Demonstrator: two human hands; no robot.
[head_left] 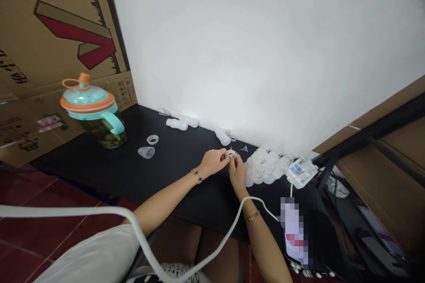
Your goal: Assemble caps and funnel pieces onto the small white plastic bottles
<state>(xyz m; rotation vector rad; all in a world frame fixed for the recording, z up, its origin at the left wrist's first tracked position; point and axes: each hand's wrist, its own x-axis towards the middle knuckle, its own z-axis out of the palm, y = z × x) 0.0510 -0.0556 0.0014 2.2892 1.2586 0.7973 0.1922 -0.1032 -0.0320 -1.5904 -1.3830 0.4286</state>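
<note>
Clock directions are taken from the white ring at the person's fingertips, above the near half of the black table, with twelve toward the wall. The left hand comes in from eight o'clock, fingers curled and nearly closed, its thumb and fingertips pinching the ring's near-left side; the right hand comes up from five o'clock, partly closed, fingertips on the ring's right side. Gripping it from opposite sides probably lets one hand steady while the other works the rim; whether a clear piece sits inside is too small to tell. Just beside the ring, between two and three o'clock, lies a clear teat, and a milky bottle lies on its side at eleven, both seemingly within easy reach. Packed close between three and four, the bottle cluster appears grouped to save space and keep the pieces together. Well apart at nine are a loose ring and a clear cap, with the lidded jug farther out in the same direction, perhaps set there to keep the drink away from the small parts. A phone lies between four and five o'clock.
</note>
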